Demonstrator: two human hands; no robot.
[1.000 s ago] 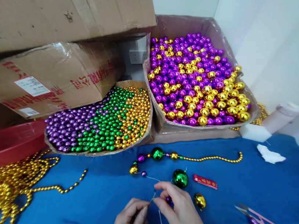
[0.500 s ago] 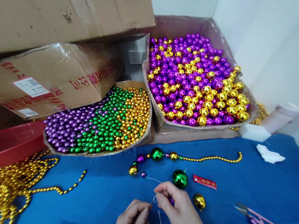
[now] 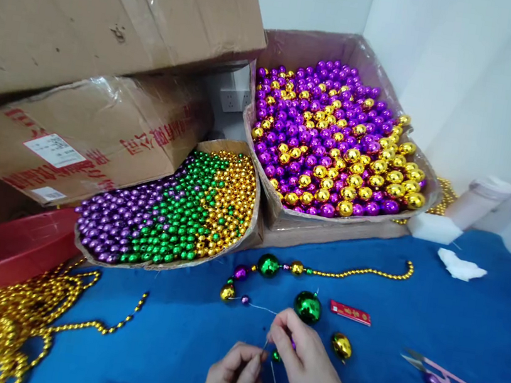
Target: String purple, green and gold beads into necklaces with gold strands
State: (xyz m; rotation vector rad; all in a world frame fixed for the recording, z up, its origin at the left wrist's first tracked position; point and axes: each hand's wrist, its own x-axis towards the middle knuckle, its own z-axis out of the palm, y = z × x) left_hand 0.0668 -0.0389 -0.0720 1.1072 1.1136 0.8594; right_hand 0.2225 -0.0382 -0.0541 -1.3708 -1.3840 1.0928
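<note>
My left hand (image 3: 233, 378) is at the bottom edge, fingers pinched together on a thin needle and thread (image 3: 266, 345). My right hand (image 3: 302, 363) is just right of it, fingers pinched at the same thread, with a small green bead (image 3: 277, 356) and a purple bead under its fingertips. The white thread runs up to a partly strung strand: a small purple bead, a gold bead (image 3: 227, 291), a purple bead, a large green ball (image 3: 268, 265) and a gold bead chain (image 3: 358, 270). A loose green ball (image 3: 308, 306) and gold ball (image 3: 341, 345) lie on the blue cloth (image 3: 432, 318).
A box of small purple, green and gold beads (image 3: 171, 211) and a box of larger purple and gold balls (image 3: 334, 139) stand behind. Gold chains (image 3: 4, 321) pile at left by a red tray (image 3: 5, 245). Pink scissors (image 3: 443, 373), a red lighter (image 3: 350, 313) and stacked cartons (image 3: 87, 66).
Both hands shifted slightly right and stayed pinched on the thread. A small green bead now shows below my right fingertips.
</note>
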